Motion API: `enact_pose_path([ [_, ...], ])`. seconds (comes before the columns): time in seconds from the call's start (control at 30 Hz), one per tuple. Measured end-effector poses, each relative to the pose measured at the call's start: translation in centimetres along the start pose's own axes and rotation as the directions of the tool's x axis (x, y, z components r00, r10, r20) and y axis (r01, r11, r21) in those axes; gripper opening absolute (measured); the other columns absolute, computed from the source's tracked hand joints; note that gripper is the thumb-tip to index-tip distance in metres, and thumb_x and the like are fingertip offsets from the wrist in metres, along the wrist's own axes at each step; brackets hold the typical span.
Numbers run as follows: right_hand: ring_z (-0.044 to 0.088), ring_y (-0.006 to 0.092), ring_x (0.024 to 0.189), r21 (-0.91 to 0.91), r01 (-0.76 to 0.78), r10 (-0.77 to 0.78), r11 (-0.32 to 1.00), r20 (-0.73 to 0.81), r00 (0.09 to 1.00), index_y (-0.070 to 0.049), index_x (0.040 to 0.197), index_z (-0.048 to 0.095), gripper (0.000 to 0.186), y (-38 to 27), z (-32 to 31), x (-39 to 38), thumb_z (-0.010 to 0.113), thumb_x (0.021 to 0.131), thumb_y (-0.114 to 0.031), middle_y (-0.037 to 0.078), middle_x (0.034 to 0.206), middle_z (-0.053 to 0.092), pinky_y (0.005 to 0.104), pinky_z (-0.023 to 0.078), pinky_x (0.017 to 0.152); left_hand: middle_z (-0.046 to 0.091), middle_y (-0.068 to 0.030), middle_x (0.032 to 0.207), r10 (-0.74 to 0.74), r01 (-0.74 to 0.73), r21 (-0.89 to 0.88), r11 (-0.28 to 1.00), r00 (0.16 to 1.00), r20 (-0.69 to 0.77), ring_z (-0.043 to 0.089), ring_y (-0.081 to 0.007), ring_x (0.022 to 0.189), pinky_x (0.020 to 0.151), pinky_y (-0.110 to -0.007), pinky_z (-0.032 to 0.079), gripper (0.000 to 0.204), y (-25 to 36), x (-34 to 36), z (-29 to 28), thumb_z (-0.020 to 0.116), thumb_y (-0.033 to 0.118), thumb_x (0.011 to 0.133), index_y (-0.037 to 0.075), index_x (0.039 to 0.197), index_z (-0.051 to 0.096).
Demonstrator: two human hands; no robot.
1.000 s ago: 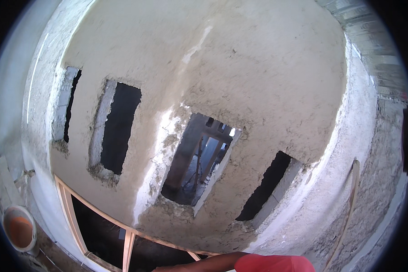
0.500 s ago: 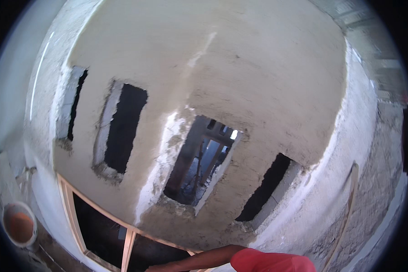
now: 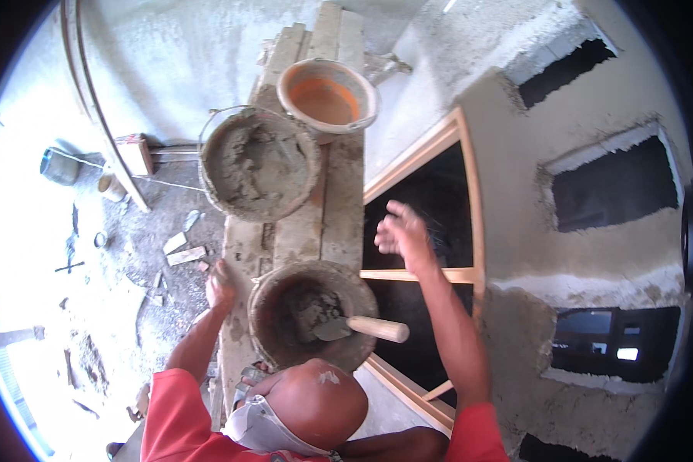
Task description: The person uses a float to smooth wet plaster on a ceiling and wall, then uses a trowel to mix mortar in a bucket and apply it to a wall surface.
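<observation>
My left hand [image 3: 219, 286] grips the left edge of the plank scaffold [image 3: 239, 240]. My right hand [image 3: 400, 235] is open in the air over the right side, fingers apart, near a wooden window frame [image 3: 473, 206]. Below it a bucket [image 3: 262, 304] holds some grey mortar [image 3: 304, 308] and a trowel [image 3: 381, 329] with a wooden handle. Farther along, a bucket full of mortar [image 3: 254, 165] stands beside an orange-lined bucket [image 3: 323, 96]. My bent knee [image 3: 319, 400] is just behind the near bucket.
The drop beside the scaffold's left edge shows a rubble-strewn floor [image 3: 162, 223] with a container [image 3: 59, 165], board pieces [image 3: 186, 256] and long leaning timbers [image 3: 100, 123]. The plastered wall [image 3: 516, 231] on the right has rough openings [image 3: 608, 185].
The view has swung from the plastered wall down and left onto the scaffold and buckets, turning the wall to the right side. Both my hands now show.
</observation>
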State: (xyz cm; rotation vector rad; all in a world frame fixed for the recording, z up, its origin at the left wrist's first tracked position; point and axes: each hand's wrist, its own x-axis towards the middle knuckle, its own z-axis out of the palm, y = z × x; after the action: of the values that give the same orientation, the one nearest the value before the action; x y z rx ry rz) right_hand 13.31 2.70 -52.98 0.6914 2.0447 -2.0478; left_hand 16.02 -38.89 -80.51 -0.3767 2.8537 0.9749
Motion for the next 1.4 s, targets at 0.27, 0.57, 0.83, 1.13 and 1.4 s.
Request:
enact_pose_path([
  [0.27, 0.049, 0.0456, 0.113, 0.305, -0.149, 0.125, 0.941, 0.096, 0.987, -0.01, 0.153, 0.002, 0.107, -5.6, 4.0, 17.3, 0.073, 0.081, -0.047, 0.033, 0.141, 0.025, 0.0577, 0.053, 0.083, 0.064, -0.0259, 0.111, -0.242, 0.247, -0.093, 0.965, 0.968, 0.062, 0.058, -0.0453, 0.109, 0.093, -0.053, 0.044, 0.061, 6.5, -2.4, -5.3, 0.024, 0.052, 0.1, 0.007, 0.118, 0.062],
  [0.57, 0.043, 0.0493, 0.123, 0.695, -0.203, 0.209, 0.69, 0.078, 0.975, -0.009, 0.15, 0.009, 0.091, -4.2, 8.0, 25.0, 0.069, 0.087, -0.036, 0.031, 0.146, 0.02, 0.0607, 0.051, 0.092, 0.062, -0.0242, 0.117, -0.366, 0.371, -0.048, 0.927, 0.927, 0.086, 0.056, -0.0444, 0.111, 0.095, -0.051, 0.042, 0.059, 5.6, -2.4, -4.7, 0.026, 0.053, 0.1, 0.01, 0.123, 0.058],
  [0.83, 0.048, 0.0468, 0.12, 0.706, -0.032, 0.123, 0.708, -0.079, 0.989, 0.005, 0.132, 0.032, 0.051, -4.6, 9.9, 25.4, 0.051, 0.086, -0.005, 0.026, 0.139, 0.034, 0.0612, 0.055, 0.088, 0.064, -0.0231, 0.115, -0.379, 0.389, -0.071, 0.918, 0.917, 0.128, 0.058, -0.0434, 0.109, 0.095, -0.05, 0.042, 0.058, 7.3, -2.5, -6.5, 0.027, 0.053, 0.1, 0.011, 0.124, 0.059],
  [1.13, 0.058, 0.0336, 0.106, 0.609, 0.097, 0.082, 0.787, -0.26, 0.962, -0.002, 0.123, 0.047, 0.046, -1.2, 0.6, 19.1, 0.061, 0.08, -0.006, 0.015, 0.121, 0.054, 0.0552, 0.055, 0.085, 0.051, -0.0222, 0.137, -0.261, 0.267, -0.044, 0.963, 0.959, 0.111, 0.045, -0.0376, 0.128, 0.108, -0.044, 0.034, 0.068, 2.8, -2.9, -1.8, 0.027, 0.059, 0.098, 0.007, 0.138, 0.048],
  [1.4, 0.053, 0.0335, 0.118, 0.361, 0.108, -0.025, 0.926, -0.227, 0.973, 0.001, 0.13, 0.044, 0.047, -1.7, -6.0, 4.9, 0.056, 0.085, -0.006, 0.015, 0.129, 0.05, 0.0529, 0.051, 0.095, 0.062, -0.0242, 0.119, -0.385, 0.388, -0.081, 0.918, 0.921, 0.059, 0.054, -0.0415, 0.116, 0.1, -0.049, 0.04, 0.067, 5.9, -2.5, -5.1, 0.025, 0.06, 0.097, 0.011, 0.129, 0.057],
])
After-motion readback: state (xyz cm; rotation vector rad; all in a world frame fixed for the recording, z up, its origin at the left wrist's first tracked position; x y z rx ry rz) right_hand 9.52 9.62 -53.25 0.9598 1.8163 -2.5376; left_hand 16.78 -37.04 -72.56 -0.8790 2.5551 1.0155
